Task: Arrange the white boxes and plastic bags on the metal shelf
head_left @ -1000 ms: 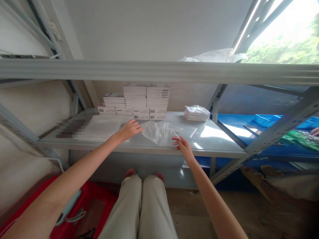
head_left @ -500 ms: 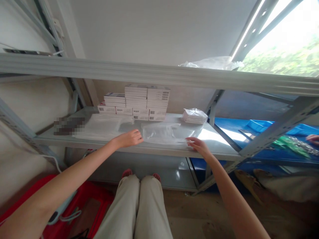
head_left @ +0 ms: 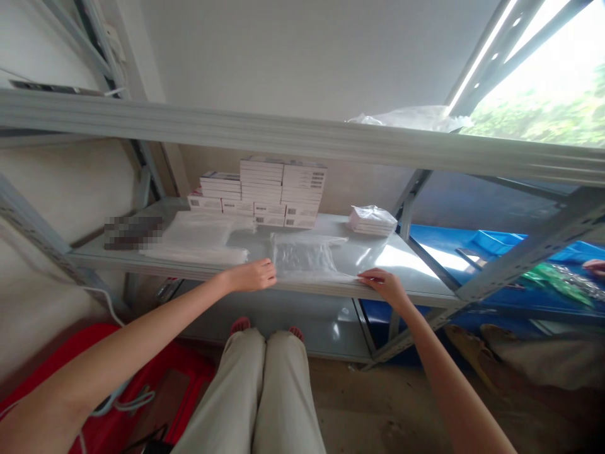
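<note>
A clear plastic bag [head_left: 305,257] lies spread on the grey metal shelf [head_left: 411,277], its near edge stretched between my hands. My left hand [head_left: 258,275] is closed on the bag's near left corner, at the shelf's front edge. Fingers of my right hand [head_left: 380,282] pinch the bag's near right corner. Left of it lies a flat pile of clear plastic bags [head_left: 198,238], untouched. Behind them stand several stacked white boxes [head_left: 283,195]. A small plastic-wrapped stack of white boxes [head_left: 373,219] sits at the shelf's right end.
An upper shelf beam [head_left: 283,135] crosses in front, with clear plastic [head_left: 416,118] lying above it. Below left is a red plastic container [head_left: 189,378] with a cable. At right, another person's hand [head_left: 594,268] is near green and clear packets [head_left: 553,280] on a blue surface.
Both hands have come slightly nearer to me, drawing the bag's near edge toward the shelf front and straighter. The view has shifted slightly.
</note>
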### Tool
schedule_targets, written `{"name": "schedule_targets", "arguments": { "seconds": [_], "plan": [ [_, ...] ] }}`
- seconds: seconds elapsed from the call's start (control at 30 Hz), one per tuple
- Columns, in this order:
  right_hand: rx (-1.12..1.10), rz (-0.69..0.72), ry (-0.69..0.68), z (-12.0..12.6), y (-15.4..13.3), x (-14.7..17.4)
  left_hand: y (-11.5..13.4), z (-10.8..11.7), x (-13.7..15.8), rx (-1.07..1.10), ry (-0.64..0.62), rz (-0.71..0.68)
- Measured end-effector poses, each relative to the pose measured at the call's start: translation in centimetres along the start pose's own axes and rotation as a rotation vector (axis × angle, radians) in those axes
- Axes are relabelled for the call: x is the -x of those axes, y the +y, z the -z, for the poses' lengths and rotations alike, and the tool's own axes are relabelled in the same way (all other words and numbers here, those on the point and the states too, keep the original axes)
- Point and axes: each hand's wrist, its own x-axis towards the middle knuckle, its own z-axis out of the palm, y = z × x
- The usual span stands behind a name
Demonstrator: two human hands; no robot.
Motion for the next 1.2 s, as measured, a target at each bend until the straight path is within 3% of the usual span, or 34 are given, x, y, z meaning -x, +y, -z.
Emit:
{"name": "schedule_targets", "arguments": {
  "seconds": [0.2,0.3,0.37,0.47,0.57,0.63,0.7,0.8,1.07,1.2],
  "plan": [
    [0.137,0.023,-0.127,1.0,0.5,-0.5,0.8,-0.5,0.2,0.08,0.057,0.106],
    [0.355,0.043,-0.006,1.5,-0.7,-0.3,1.4,-0.9,0.4,0.12,0.035,0.186],
    [0.514,0.072,0.136,1.1,-3.4,0.6,1.6,-1.2,0.2,0.172,0.025,0.337],
    [0.658,0.253,0.236,-1.7,-9.5,3.0,0.6,-2.1,-1.0,0.301,0.026,0.676],
    [0.641,0.541,0.161,-7.0,-15.4,5.2,-2.0,-3.4,-2.8,0.498,-0.029,0.987],
    [0.632,0.69,0.136,-10.7,-17.5,5.8,-4.0,-4.4,-3.8,0.635,-0.123,1.146],
    [0.627,0.74,0.18,-13.5,-18.1,5.6,-5.9,-5.4,-4.5,0.71,-0.207,1.22],
    [0.595,0.716,0.26,-15.4,-17.3,4.6,-7.4,-6.5,-4.7,0.777,-0.286,1.264],
    [0.466,0.621,0.375,-14.7,-16.0,4.4,-7.7,-9.5,-5.2,1.103,-0.275,1.33],
    [0.418,0.589,0.382,-14.8,-16.1,4.8,-7.6,-9.9,-5.8,1.252,-0.241,1.394]
  ]
}}
